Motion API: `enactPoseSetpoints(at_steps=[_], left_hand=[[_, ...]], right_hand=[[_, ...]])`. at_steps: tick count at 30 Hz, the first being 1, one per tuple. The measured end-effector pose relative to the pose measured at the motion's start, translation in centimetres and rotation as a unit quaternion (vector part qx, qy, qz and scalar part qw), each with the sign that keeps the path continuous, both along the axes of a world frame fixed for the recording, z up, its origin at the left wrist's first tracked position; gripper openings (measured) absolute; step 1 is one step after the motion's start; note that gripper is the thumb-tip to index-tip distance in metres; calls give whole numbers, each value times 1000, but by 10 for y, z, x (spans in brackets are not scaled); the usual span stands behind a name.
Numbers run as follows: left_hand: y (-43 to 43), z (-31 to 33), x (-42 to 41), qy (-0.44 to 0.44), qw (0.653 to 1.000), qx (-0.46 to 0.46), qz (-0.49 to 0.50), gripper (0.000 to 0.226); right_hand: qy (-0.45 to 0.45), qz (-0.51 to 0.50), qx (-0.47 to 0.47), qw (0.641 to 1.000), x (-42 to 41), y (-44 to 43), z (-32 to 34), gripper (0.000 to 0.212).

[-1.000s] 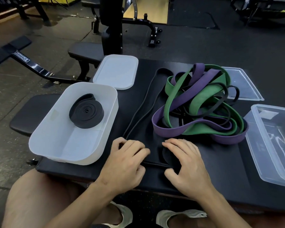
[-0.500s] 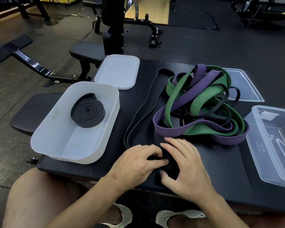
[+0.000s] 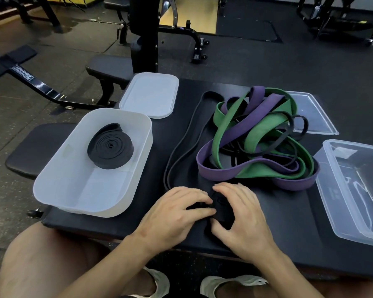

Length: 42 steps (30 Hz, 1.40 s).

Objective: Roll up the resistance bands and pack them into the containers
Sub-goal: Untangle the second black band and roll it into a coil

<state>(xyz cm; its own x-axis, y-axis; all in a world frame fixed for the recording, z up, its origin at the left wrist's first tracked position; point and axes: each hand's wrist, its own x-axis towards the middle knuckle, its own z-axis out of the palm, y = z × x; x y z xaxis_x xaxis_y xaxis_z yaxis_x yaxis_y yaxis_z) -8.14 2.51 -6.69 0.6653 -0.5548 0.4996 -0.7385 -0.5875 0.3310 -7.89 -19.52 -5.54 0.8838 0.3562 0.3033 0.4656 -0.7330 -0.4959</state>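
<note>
Black rubber, soft and floppy but grippy: the thin band point(image 3: 166, 179) trails just right of the white tub point(image 3: 99, 190), its near end wound into a small coil point(image 3: 221, 208). The left hand point(image 3: 177, 214) and right hand point(image 3: 243, 214) both pinch that coil. Likely springy, so it is best held by the rim.

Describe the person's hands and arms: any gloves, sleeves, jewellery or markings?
The left hand and right hand are bare: no gloves, rings, watch or wristband shows. The left forearm and right forearm are also uncovered, with no sleeve, cable or marking in view up to the frame edge.
</note>
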Motion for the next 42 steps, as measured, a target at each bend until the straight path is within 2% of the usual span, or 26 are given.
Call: enactPoseSetpoints(at_steps=[4,8,10,12,14,17,25,32,35,39,42], left_hand=[[0,0,-1,-10,1000,-1,-2,34],[-2,-1,-1,-17,1000,-2,5,31],[-2,-1,-1,-19,1000,-1,10,31],[-1,-2,-1,-19,1000,-2,13,30],[-1,-2,-2,-18,1000,-7,17,29],[-2,-3,-1,-14,1000,-5,18,29],[2,-3,1,3,999,-5,31,41],[4,-5,2,9,1000,9,29,41],[3,-5,3,4,1000,3,30,39],[3,-5,3,2,999,8,33,35],[3,-4,3,8,999,9,39,31]], right_hand=[[19,62,-4,998,0,-2,2,61],[22,66,-19,997,-1,-1,3,64],[-10,40,-34,999,-3,2,2,64],[-37,-30,-50,998,-5,5,1,72],[-30,-108,-55,992,-5,7,0,79],[-13,-136,-59,989,-4,8,-1,74],[-14,-74,-27,997,-1,4,1,71],[61,26,18,998,-4,0,9,71],[68,44,14,997,-4,0,9,73],[-13,-14,-37,999,-6,5,3,77],[-5,-122,-79,989,-4,7,-1,93]])
